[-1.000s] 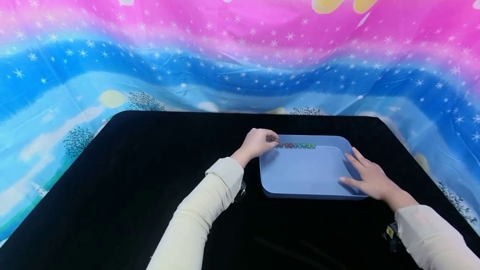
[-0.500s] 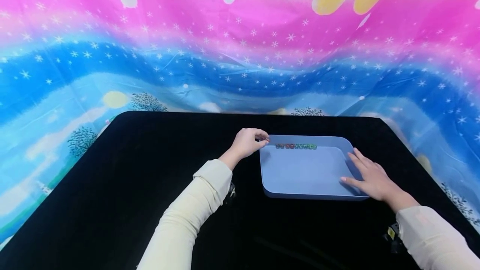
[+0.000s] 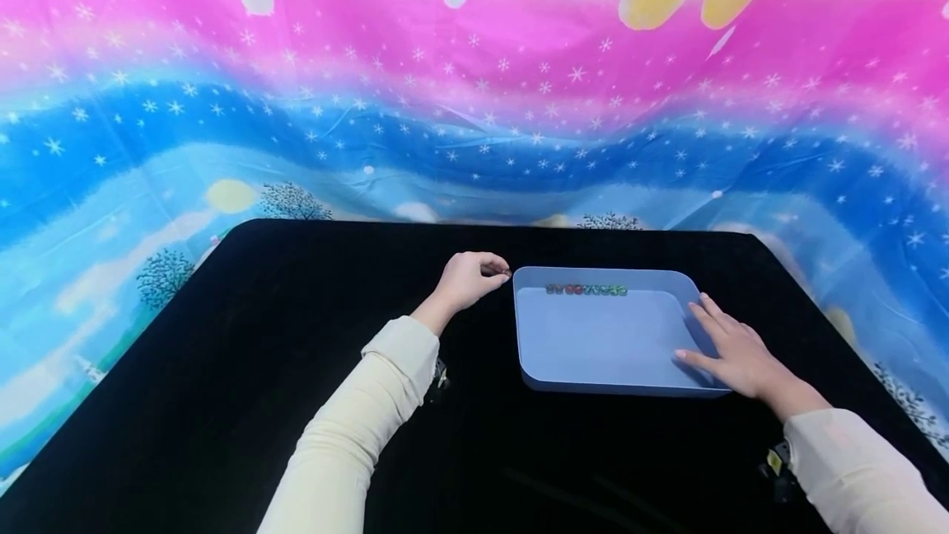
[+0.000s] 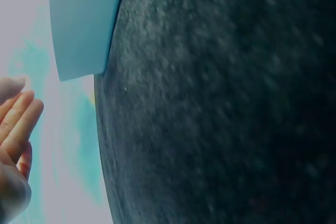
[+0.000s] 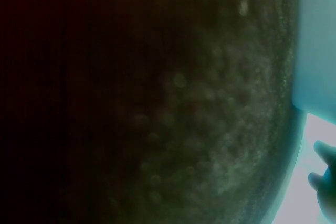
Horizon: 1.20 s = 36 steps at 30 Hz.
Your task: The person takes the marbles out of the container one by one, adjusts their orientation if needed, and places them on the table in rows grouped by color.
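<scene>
Fingers [image 3: 495, 264] of the left hand [image 3: 467, 278] are curled, and a tiny dark bead [image 3: 507, 273] is pinched at their tips, just outside the tray [image 3: 593, 386] at about 9 o'clock from its far left corner. Fingers of the right hand [image 3: 730, 348] are laid out straight and flat on the tray's right side, at 3 o'clock; nothing is gripped there. A short row of beads [image 3: 586, 290], red and green ones among them, is seen inside the tray along the far wall, at 12 o'clock.

To do this well, the bead should be pinched softly but firmly, since it looks small and round and could be dropped or rolled away on the black mat [image 3: 222, 369]. The tray is best kept steady by the flat right hand, so the row is not shaken.

No brand, label or writing can be read. Only stars, trees and yellow shapes are printed on the cloth [image 3: 296, 105] behind.
</scene>
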Available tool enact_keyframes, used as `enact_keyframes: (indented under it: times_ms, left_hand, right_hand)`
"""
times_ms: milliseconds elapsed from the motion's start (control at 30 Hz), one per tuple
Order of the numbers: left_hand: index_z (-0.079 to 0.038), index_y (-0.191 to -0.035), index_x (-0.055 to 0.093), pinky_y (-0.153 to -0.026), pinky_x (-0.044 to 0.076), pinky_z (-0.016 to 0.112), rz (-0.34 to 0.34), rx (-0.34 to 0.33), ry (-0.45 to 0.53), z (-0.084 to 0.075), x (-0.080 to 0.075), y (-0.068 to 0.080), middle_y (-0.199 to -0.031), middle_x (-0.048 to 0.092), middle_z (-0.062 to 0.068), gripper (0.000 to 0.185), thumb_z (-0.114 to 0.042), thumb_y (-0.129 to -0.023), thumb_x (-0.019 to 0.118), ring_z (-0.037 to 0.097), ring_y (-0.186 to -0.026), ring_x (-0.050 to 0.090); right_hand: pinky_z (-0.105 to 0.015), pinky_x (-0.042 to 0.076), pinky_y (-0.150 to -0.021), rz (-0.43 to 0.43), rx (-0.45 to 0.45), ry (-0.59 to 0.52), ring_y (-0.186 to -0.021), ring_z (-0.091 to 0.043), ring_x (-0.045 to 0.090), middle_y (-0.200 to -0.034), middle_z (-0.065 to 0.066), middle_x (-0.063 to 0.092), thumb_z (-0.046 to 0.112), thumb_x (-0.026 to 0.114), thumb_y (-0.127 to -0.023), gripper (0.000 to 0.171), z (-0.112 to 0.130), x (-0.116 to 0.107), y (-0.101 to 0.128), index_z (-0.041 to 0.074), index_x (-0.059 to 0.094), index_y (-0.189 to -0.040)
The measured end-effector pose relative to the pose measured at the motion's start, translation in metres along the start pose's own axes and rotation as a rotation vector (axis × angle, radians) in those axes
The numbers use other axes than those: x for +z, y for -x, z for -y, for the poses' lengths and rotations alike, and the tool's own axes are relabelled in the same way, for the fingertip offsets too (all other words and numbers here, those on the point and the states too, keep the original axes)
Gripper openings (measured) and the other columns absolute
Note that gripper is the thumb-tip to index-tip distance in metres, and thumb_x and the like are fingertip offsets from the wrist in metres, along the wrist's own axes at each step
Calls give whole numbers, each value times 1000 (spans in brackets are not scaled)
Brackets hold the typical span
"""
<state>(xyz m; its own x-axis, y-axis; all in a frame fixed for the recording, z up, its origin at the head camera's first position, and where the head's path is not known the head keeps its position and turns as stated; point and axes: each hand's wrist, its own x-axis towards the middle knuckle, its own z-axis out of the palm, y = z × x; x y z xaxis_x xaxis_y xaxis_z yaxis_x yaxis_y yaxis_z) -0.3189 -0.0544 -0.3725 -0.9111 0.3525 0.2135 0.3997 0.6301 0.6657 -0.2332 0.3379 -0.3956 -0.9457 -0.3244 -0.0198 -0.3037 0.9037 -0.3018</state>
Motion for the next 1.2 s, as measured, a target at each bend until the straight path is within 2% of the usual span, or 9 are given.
enact_keyframes:
  times_ms: [167, 467, 733, 1200]
  left_hand:
    - [-18, -91, 65, -73, 44, 25, 8, -9, 0, 3, -6, 2, -84, 62, -10, 12, -24, -81, 60, 2, -78, 57]
    - [-16, -89, 65, -74, 43, 26, -3, -16, -57, 11, -13, 2, -83, 63, -9, 11, -22, -80, 62, 5, -78, 57]
    - [-15, -87, 65, -74, 42, 26, -24, -27, -122, 21, -14, 3, -81, 63, -8, 10, -20, -79, 62, 6, -77, 57]
    - [-11, -81, 65, -75, 43, 27, 27, -79, -212, 29, -8, 9, -76, 63, -6, 5, -12, -77, 64, 9, -74, 58]
  right_hand:
    - [-64, 9, -87, -6, 1, -9, -122, -46, 6, -140, -23, -5, 47, 49, -83, 83, 0, -1, 0, -4, 11, -136]
    - [-63, 9, -88, -8, 5, -13, -122, -46, 6, -140, -22, -6, 47, 49, -83, 83, 2, 1, 1, -4, 11, -136]
    - [-64, 9, -88, -1, 6, -14, -122, -46, 5, -140, -22, -6, 48, 48, -83, 83, 2, -1, -2, -4, 10, -136]
    - [-65, 9, -87, 8, 10, -24, -122, -47, 4, -140, -23, -7, 47, 49, -83, 83, 3, 1, 1, -4, 9, -136]
